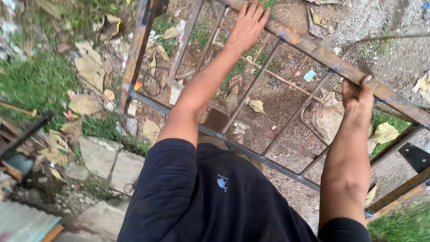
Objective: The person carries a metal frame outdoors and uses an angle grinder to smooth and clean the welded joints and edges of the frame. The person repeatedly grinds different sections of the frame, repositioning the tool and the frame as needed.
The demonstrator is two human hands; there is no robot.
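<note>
An outdoor yard used for rough metalwork: bare dirt ground (286, 103) strewn with dry leaves (89, 67) and litter, grass patches (36, 80) at left, a rusty welded steel frame (313, 51) across it.

Small torn wrappers (71, 95) litter the ground at left.
</note>
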